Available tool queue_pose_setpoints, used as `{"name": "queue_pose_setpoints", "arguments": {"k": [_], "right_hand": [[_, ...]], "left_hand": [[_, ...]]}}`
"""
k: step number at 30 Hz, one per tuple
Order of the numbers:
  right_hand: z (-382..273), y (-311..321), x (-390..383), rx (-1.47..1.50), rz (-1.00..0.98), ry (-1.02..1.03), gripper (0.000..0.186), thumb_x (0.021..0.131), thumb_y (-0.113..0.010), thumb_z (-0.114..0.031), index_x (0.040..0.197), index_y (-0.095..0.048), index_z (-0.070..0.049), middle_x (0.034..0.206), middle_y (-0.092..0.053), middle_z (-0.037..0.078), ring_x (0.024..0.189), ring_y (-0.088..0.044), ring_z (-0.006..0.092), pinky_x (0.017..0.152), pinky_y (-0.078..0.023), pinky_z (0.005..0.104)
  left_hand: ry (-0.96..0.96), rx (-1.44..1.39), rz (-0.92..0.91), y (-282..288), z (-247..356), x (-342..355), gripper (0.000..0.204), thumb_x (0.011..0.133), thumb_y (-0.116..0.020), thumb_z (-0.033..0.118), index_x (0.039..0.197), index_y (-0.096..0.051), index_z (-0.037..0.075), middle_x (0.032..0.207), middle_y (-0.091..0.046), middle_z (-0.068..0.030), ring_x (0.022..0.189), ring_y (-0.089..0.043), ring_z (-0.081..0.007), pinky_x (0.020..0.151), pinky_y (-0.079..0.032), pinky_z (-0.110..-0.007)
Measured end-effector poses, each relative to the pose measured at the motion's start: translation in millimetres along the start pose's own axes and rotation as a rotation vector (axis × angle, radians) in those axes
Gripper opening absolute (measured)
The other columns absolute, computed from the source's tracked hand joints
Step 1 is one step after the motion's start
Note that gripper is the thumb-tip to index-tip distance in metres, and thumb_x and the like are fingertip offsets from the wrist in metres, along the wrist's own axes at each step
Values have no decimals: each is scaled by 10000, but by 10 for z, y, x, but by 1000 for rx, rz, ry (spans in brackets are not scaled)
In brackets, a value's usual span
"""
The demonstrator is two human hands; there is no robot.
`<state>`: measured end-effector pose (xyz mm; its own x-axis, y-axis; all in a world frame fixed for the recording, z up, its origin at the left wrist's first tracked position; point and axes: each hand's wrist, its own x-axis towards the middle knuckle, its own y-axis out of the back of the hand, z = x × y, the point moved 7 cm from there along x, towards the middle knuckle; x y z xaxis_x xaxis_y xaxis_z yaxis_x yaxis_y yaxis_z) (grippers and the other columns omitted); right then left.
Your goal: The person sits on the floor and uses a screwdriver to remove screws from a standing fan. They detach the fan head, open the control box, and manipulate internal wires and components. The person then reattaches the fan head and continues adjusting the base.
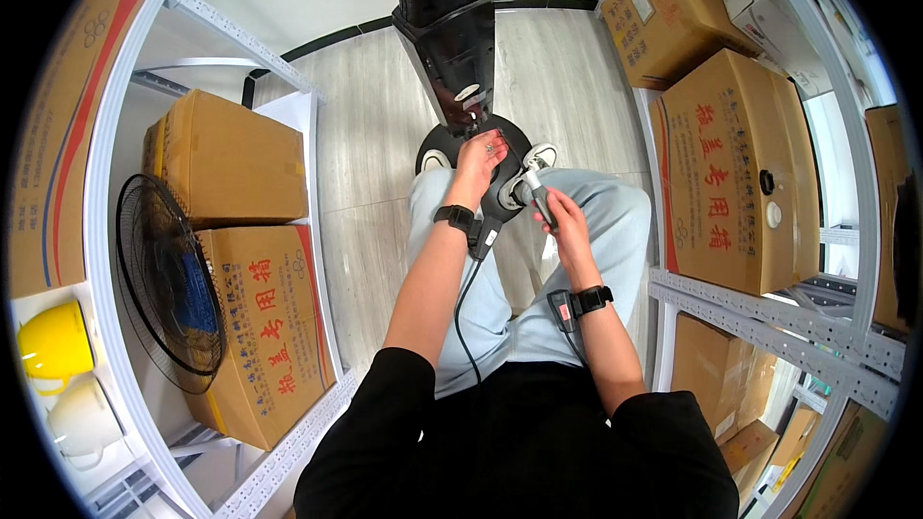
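Note:
In front of me stands a black column (442, 38) that narrows downward to a dark round base (490, 130) on the floor. My left hand (480, 161) is at the column's lower end, palm turned up and fingers curled. Small shiny bits show at its fingers, too small to name. My right hand (567, 226) grips a screwdriver (544, 207) by its grey handle. The thin dark shaft slants up and left toward the foot of the column, near my left fingertips. Whether its tip touches anything cannot be made out.
Metal shelving with cardboard boxes (255, 327) flanks me on the left, and more boxes (731, 173) stand on the right racks. A black wire fan grille (171, 284) leans at the left shelf. Yellow (58, 346) and white mugs (85, 423) sit nearby. Cables (465, 298) run from my wrist straps.

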<state>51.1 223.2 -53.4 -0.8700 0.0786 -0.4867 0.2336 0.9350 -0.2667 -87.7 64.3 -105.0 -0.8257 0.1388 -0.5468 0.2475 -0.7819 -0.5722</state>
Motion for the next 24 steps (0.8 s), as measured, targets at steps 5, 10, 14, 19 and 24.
{"name": "queue_pose_setpoints", "arguments": {"k": [5, 10, 14, 19, 24], "right_hand": [[-67, -121, 154, -10, -8, -1, 321, 981, -496, -292, 1204, -584, -79, 940, -671, -6, 729, -582, 31, 591, -386, 184], [-89, -168, 320, -11, -44, -6, 319, 976, -504, -289, 1207, -583, -85, 934, -669, -14, 733, -583, 27, 594, -387, 188], [-88, -191, 407, -15, -56, 16, 322, 973, -508, -288, 1212, -580, -84, 936, -667, -16, 746, -589, 29, 597, -388, 189], [-56, -217, 457, -1, -20, 32, 316, 966, -532, -270, 1201, -586, -66, 897, -650, -8, 719, -601, 49, 566, -404, 186], [-57, -245, 448, 43, -13, 20, 303, 947, -575, -239, 1187, -593, -55, 887, -639, -5, 705, -606, 61, 545, -417, 193]], "left_hand": [[9, 68, 2, -7, 0, -31, 154, 907, -568, 113, 1000, -604, -4, 876, -614, -84, 817, -613, -202, 721, -521, -295], [17, 92, -20, -42, 17, -65, 164, 906, -579, 114, 1021, -606, 0, 862, -620, -76, 778, -612, -180, 705, -522, -290], [11, 102, -17, -39, 12, -56, 181, 908, -581, 119, 1043, -609, 1, 866, -626, -73, 780, -613, -173, 700, -515, -281], [-4, 104, 1, -7, -6, -15, 184, 911, -580, 122, 1048, -615, 5, 857, -626, -62, 770, -608, -159, 688, -504, -269], [-2, 116, 0, -39, -3, -39, 182, 896, -623, 144, 1020, -629, 12, 819, -615, -33, 721, -579, -120, 648, -479, -247]]}}
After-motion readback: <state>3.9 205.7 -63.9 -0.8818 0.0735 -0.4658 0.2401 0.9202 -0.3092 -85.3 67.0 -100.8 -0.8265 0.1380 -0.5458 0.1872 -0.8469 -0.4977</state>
